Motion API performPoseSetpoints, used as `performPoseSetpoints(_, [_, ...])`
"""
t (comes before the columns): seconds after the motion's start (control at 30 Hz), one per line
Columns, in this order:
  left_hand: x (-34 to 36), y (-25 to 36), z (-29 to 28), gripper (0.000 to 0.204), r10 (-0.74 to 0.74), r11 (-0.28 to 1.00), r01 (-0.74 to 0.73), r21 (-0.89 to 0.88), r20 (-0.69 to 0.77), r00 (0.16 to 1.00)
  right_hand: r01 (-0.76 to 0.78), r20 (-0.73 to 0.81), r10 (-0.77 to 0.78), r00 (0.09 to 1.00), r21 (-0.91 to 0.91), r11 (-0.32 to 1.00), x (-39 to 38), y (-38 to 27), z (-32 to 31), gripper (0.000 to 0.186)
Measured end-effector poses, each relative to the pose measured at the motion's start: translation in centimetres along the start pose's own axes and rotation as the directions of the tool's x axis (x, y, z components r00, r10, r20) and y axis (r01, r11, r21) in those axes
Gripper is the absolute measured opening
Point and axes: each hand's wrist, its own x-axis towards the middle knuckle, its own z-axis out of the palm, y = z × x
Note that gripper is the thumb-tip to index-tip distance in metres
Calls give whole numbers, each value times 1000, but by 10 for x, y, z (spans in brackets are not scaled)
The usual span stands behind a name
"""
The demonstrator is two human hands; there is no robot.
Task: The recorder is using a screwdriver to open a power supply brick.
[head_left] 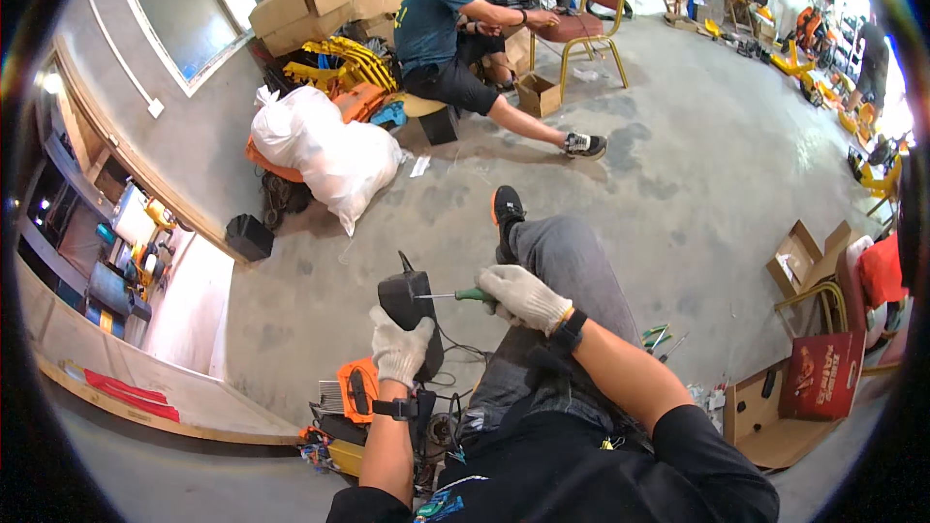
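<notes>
While gloved L hand [400, 347] clasps a black boxy device [394, 294] over the floor [697, 136], L of the leg [576, 266], as if to steady it, gloved R hand [523, 297] grips a green-handled screwdriver [472, 295], pointed at it; tip contact unclear.

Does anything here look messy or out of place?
Slightly: a white scrap lies loose on the grey floor beside the white sack, like dropped litter. The black casing in the left hand shows no clear damage.

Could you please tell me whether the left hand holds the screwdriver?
No, the right hand holds the screwdriver; the left hand grips a black case.
</notes>
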Motion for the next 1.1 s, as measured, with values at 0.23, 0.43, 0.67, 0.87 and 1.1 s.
performPoseSetpoints(0.23, [-5, 3, 1, 69, -1, 1000, 1, 10, -9, 1000, 443, -154, -448, 881, -67, 894, 1, 16, 12, 23])
performPoseSetpoints(0.43, [-11, 12, 1, 67, -7, 999, 7, -37, -16, 1000, 242, -139, -251, 958, -79, 967, -12, 11, 5, 26])
performPoseSetpoints(0.67, [-14, 6, 6, 68, 68, 991, -73, -116, -43, 997, 404, -194, -427, 883, -151, 902, -6, 17, 4, 28])
performPoseSetpoints(0.87, [-14, 0, 10, 68, 24, 996, -25, -83, -15, 1000, 359, -235, -369, 900, -85, 930, -8, 13, 3, 35])
performPoseSetpoints(1.1, [-10, -4, 14, 68, -32, 996, 34, -87, 18, 999, 339, -145, -365, 920, -174, 924, -6, 13, -3, 27])
